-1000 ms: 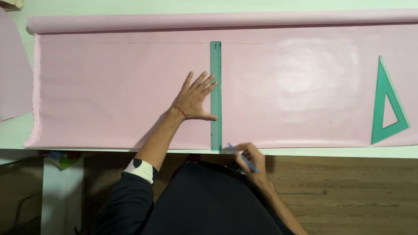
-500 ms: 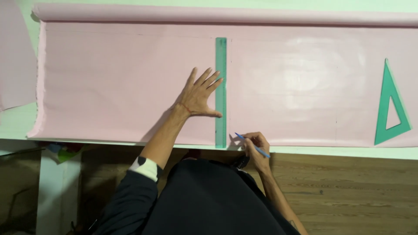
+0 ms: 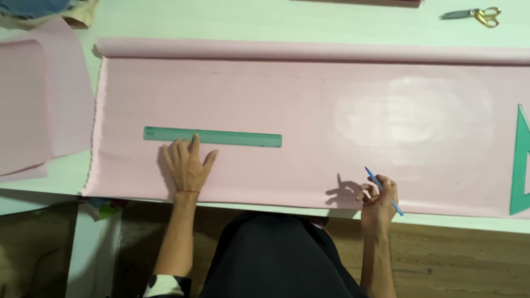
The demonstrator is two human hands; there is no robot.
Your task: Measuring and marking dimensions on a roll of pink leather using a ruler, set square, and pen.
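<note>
A pale green worktop (image 3: 287, 22) carries a wide sheet of pink fabric (image 3: 309, 105), unrolled from a bolt along its far edge. A long green ruler (image 3: 212, 137) lies flat on the fabric, running left to right, left of centre. The left hand (image 3: 186, 165) rests open and flat on the fabric, fingers spread, fingertips touching the ruler's near edge. The right hand (image 3: 378, 194), well apart to the right at the fabric's near edge, is curled around a blue pen (image 3: 383, 190), its tip raised off the cloth. Drawing a clean line likely calls for firm downward pressure on the ruler so it cannot slip. A green set square (image 3: 520, 165) lies at the far right, gold-handled scissors (image 3: 476, 13) at the top right, another pink piece (image 3: 38, 99) to the left. Nothing blocks the ruler.
</note>
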